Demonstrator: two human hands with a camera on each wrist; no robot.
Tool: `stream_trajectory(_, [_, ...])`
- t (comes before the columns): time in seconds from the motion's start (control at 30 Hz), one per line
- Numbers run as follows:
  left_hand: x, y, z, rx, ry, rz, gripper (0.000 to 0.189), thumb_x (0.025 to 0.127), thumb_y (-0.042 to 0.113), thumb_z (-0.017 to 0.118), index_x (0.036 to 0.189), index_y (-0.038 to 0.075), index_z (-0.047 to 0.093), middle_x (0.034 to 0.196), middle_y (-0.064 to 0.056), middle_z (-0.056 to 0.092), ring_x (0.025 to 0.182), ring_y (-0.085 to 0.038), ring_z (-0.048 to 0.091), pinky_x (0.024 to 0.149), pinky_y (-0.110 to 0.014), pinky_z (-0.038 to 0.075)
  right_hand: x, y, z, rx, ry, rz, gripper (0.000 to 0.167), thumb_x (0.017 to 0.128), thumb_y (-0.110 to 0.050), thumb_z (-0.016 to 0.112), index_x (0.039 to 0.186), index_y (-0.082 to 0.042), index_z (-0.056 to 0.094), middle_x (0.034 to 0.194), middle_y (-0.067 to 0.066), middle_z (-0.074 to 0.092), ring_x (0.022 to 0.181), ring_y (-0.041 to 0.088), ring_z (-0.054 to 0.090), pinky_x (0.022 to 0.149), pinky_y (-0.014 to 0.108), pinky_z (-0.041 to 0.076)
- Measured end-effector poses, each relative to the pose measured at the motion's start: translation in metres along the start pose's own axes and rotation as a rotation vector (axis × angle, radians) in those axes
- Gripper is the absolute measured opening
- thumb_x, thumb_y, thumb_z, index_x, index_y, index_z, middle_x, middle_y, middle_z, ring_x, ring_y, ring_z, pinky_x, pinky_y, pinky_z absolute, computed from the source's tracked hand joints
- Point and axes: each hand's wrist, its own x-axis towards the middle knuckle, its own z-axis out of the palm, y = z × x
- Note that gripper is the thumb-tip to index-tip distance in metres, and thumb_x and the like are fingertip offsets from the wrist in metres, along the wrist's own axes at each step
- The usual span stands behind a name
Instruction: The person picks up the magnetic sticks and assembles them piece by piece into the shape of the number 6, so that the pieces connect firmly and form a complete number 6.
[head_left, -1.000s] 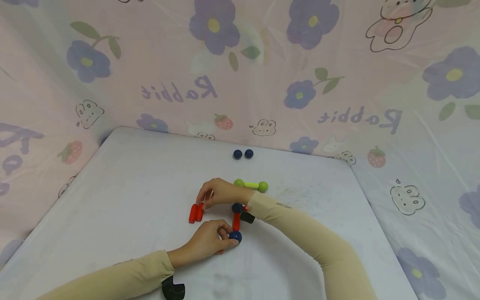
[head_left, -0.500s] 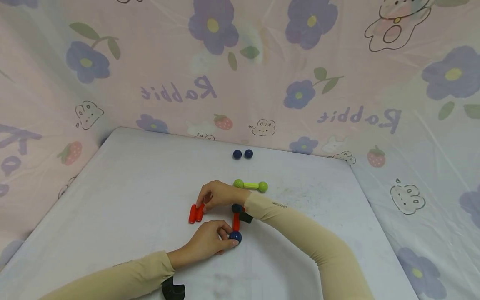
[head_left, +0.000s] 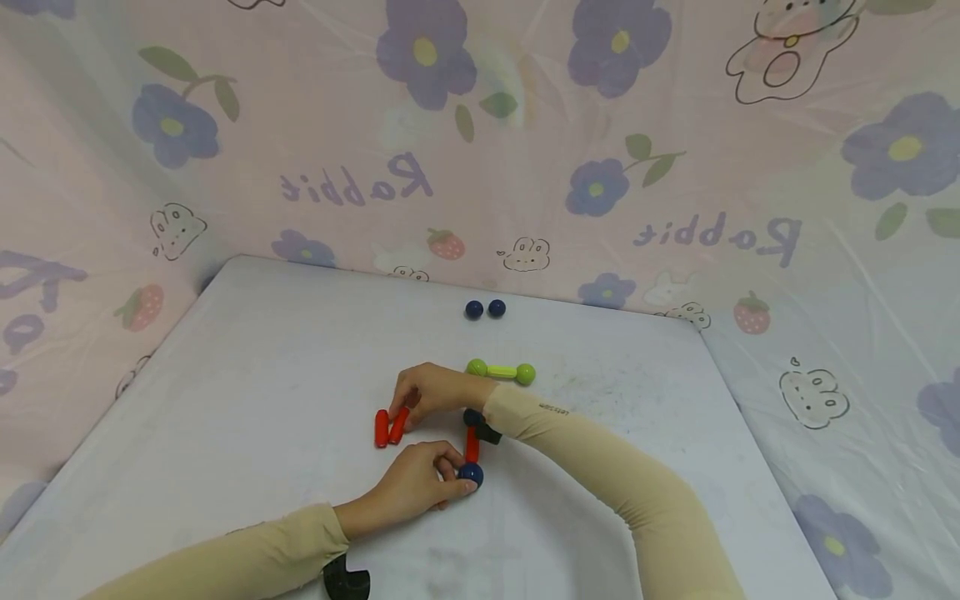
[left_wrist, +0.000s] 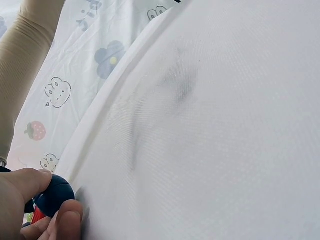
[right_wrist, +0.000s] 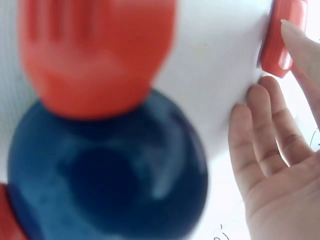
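My left hand (head_left: 408,485) pinches a dark blue ball (head_left: 471,475) between thumb and fingers. From that ball a red rod (head_left: 472,445) runs back to another blue ball (head_left: 472,417), partly covered by my right arm. In the right wrist view this far ball (right_wrist: 110,175) fills the foreground, with part of a second red rod (right_wrist: 9,217) at its edge. Left of it, my right hand (head_left: 438,388) pinches the upper end of a loose red rod (head_left: 398,427), which leans beside another red rod (head_left: 382,428) lying on the table.
Behind my right hand lies a yellow-green rod (head_left: 502,372) with a green ball at each end. Two blue balls (head_left: 485,309) sit near the back edge. Black wrist gear (head_left: 347,581) shows under my left sleeve. Patterned curtains (head_left: 480,167) enclose the white table (head_left: 300,350).
The red rod in my right hand has tilted, and a gap has opened between its top and the neighbouring rod. My right arm has shifted slightly left; my left hand stays in place.
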Motion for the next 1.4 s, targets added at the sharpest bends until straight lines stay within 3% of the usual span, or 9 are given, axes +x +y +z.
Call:
stream_trajectory(0.23, [0.0, 0.0, 0.0, -0.006, 0.002, -0.005, 0.034, 0.081, 0.031, 0.081, 0.1, 0.007, 0.067, 0.069, 0.003, 0.061, 0.048, -0.009, 0.057, 0.047, -0.021, 0.045, 0.002, 0.0, 0.001, -0.012, -0.004, 0.004, 0.023, 0.081, -0.011, 0.081, 0.104, -0.013, 0.077, 0.103, 0.0, 0.066, 0.093, 0.003, 0.059, 0.087, 0.011, 0.049])
stream_trajectory(0.73, [0.0, -0.001, 0.001, 0.0, 0.005, -0.005, 0.034, 0.081, 0.032, 0.081, 0.1, 0.007, 0.067, 0.069, 0.004, 0.062, 0.048, -0.008, 0.057, 0.047, -0.021, 0.045, 0.003, -0.001, 0.002, -0.006, -0.003, -0.014, 0.017, 0.082, -0.01, 0.08, 0.098, -0.011, 0.074, 0.09, -0.001, 0.072, 0.08, 0.001, 0.059, 0.079, 0.012, 0.051])
stream_trajectory(1.07, [0.0, 0.001, -0.001, -0.005, -0.007, -0.016, 0.033, 0.082, 0.033, 0.081, 0.099, 0.009, 0.067, 0.07, 0.003, 0.063, 0.049, -0.008, 0.058, 0.049, -0.021, 0.045, -0.007, 0.005, -0.009, -0.108, 0.081, -0.003, 0.025, 0.086, -0.012, 0.076, 0.11, -0.02, 0.076, 0.095, -0.004, 0.069, 0.086, 0.003, 0.058, 0.08, 0.013, 0.048])
stream_trajectory(1.4, [0.0, 0.0, 0.001, -0.001, -0.005, -0.03, 0.031, 0.082, 0.032, 0.081, 0.1, 0.011, 0.067, 0.07, 0.005, 0.062, 0.048, -0.007, 0.057, 0.05, -0.021, 0.046, -0.035, 0.007, -0.023, -0.068, 0.184, 0.027, 0.025, 0.088, -0.014, 0.075, 0.112, -0.021, 0.075, 0.094, -0.002, 0.066, 0.089, 0.008, 0.061, 0.079, 0.017, 0.051])
